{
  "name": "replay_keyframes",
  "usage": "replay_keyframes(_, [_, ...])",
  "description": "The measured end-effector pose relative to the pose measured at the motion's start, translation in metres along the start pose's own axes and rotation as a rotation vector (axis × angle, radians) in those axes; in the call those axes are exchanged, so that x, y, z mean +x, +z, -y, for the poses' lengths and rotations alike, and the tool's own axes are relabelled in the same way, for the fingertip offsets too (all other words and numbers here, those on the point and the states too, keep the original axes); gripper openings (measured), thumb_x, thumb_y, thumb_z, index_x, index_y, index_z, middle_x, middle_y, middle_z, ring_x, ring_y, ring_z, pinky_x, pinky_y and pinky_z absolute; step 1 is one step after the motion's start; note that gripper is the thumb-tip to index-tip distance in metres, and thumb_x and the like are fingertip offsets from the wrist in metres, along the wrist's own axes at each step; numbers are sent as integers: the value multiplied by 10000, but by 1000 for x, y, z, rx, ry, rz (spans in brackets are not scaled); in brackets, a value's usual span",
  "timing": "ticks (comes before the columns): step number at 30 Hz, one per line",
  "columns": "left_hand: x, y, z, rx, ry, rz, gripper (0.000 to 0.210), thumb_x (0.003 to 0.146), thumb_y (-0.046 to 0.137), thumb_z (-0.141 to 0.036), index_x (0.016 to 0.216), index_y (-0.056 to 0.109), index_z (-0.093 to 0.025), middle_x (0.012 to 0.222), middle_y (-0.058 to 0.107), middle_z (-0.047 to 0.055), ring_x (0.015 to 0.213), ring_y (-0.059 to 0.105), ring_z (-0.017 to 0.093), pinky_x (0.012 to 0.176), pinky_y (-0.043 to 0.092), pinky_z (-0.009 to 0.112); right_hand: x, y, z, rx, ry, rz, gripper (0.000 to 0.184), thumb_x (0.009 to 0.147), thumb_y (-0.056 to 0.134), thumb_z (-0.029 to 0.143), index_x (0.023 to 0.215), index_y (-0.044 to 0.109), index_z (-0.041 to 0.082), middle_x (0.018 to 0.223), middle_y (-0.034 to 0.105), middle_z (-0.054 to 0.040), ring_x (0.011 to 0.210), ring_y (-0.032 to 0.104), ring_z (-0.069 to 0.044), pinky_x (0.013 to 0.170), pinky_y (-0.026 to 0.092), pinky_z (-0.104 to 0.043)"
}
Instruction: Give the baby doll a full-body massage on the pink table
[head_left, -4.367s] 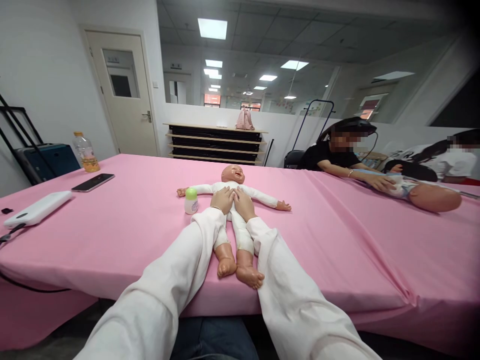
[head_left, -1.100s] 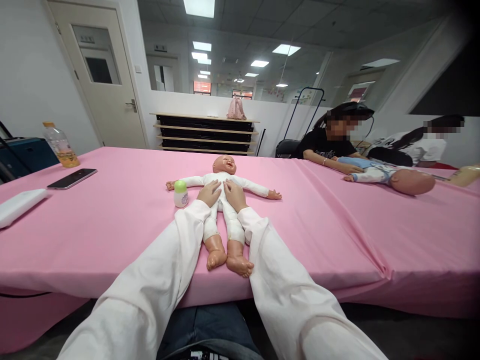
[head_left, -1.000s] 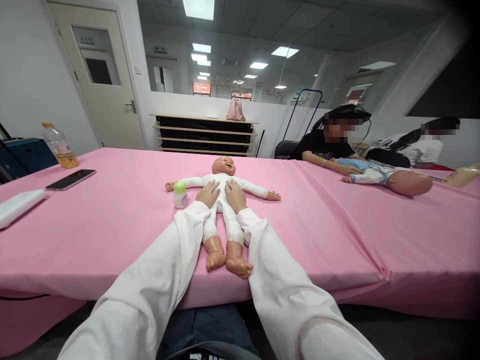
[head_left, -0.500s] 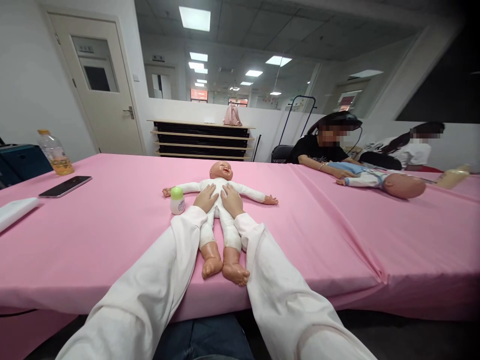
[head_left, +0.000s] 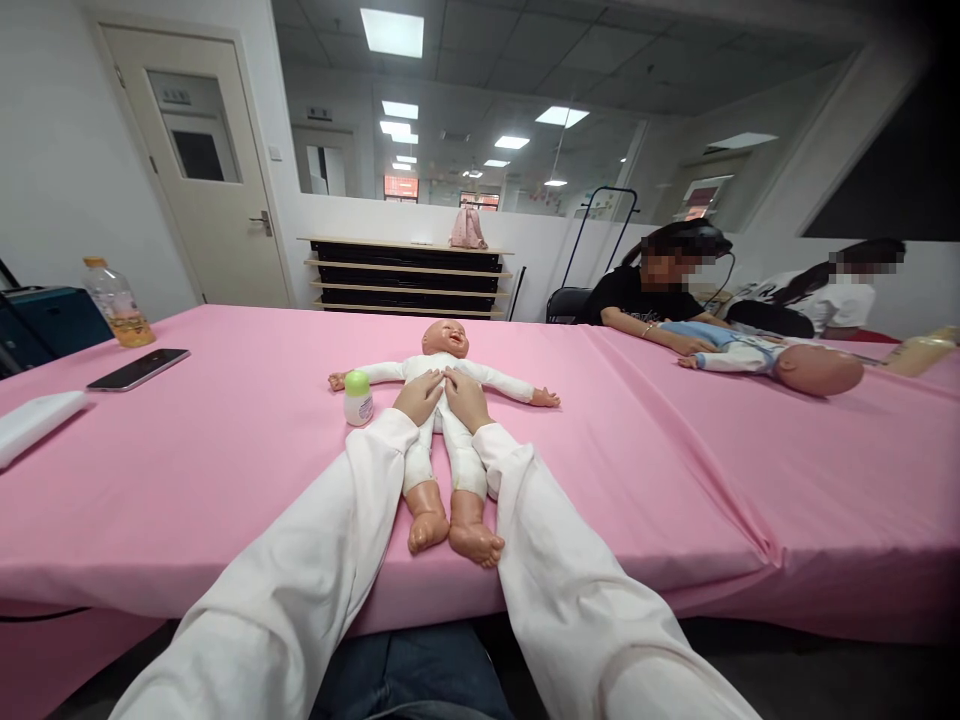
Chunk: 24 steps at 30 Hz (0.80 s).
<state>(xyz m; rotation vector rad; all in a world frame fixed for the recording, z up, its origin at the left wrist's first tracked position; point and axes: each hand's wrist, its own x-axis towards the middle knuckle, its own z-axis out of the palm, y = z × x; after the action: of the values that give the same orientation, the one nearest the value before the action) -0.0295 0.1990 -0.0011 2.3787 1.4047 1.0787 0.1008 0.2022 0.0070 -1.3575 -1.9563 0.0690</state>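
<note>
A baby doll with a white cloth body lies on its back on the pink-covered table, head away from me, arms spread wide and feet near the table's front edge. Flat on the doll's belly rests my left hand, fingers stretched out. My right hand lies beside it on the doll's other side, also stretched out. The fingertips of both hands nearly meet at the middle of the chest. Left of my left hand stands a small white bottle with a green cap, close to the doll's arm.
At the left are a phone, a white packet and a clear drink bottle. Across the table to the right, a person in black handles another doll. A beige bottle stands at the far right.
My hands have slid inward on the doll's torso, so the fingertips are closer together. The view has shifted slightly; the doll and the green-capped bottle stay put.
</note>
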Motion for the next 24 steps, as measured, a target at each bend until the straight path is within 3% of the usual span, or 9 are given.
replay_keyframes(4, [4,3,6,-20,-146,-3,472,870,405,-270,1304,433,-89,1409,351,110,1328,271,207,1099,220,348,-3,-5,4,-79,107,-25,314,869,396,206,1121,582,187,1282,525,-78,1203,455,-200,978,352,-332])
replay_keyframes(7, [-2,-4,2,3,-193,-72,429,859,411,-258,1246,499,-97,1344,448,122,1267,385,206,1067,288,342,-8,-12,10,-110,198,-56,306,892,371,292,1009,635,191,1088,642,-87,1006,586,-211,836,428,-310])
replay_keyframes(10, [-9,-9,-4,51,-151,-123,354,849,402,-225,1129,595,-130,1216,574,100,1153,506,195,1014,365,326,-11,-15,13,-116,176,-73,340,901,361,328,886,670,188,909,690,-75,859,625,-196,768,437,-287])
replay_keyframes(13, [-9,-8,-5,64,-37,-121,335,850,409,-235,1096,618,-144,1193,591,90,1141,514,186,1019,363,318,-9,-11,10,-37,36,-54,283,888,404,291,935,667,194,984,683,-60,950,605,-170,838,422,-261])
replay_keyframes(16, [-4,-2,0,11,24,-53,379,867,387,-241,1195,555,-150,1286,519,81,1232,429,177,1060,309,329,-4,-4,5,37,-34,-7,286,879,408,223,1066,622,202,1147,625,-47,1120,526,-151,939,379,-256])
replay_keyframes(20, [0,1,4,9,-84,-2,432,879,382,-256,1288,467,-148,1393,388,81,1324,283,205,1094,234,362,-2,-2,4,-1,41,6,331,872,392,197,1149,572,195,1281,527,-65,1211,441,-170,1002,323,-299])
replay_keyframes(24, [-5,-6,-3,48,-174,-38,415,880,366,-241,1261,488,-128,1366,424,101,1291,348,189,1072,277,329,-7,-9,9,-20,64,-14,298,883,384,255,1062,613,187,1114,627,-76,1064,533,-175,916,370,-275])
